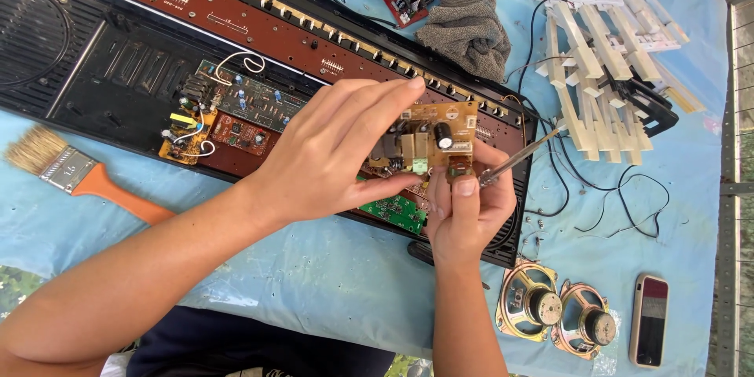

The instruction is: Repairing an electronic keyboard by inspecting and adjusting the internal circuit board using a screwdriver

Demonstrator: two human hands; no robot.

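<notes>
- Right now, in the head view, my left hand [334, 149] grips a small tan circuit board [428, 137] from its left side, fingers spread along the top edge and thumb under the bottom edge.
- My right hand [467, 208] is clenched on the board's lower right corner, thumb pressed up against it, and the same fist pinches a thin metal tool [522, 155] that slants up to the right.
- I hold the board raised over the right end of an opened black keyboard case [86, 71], which runs from the sheet's top left towards its middle.
- A green board [397, 210] lies in the case just under my left hand; more boards with white wires [236, 106] sit further left inside it.
- A brush [75, 173] with an orange handle lies at the left edge of the blue sheet [314, 267].
- Two speakers [554, 306] and a phone [650, 318] lie near the bottom right corner.
- A pile of white keys [605, 55] fills the top right corner, a grey cloth [467, 27] just left of it.
</notes>
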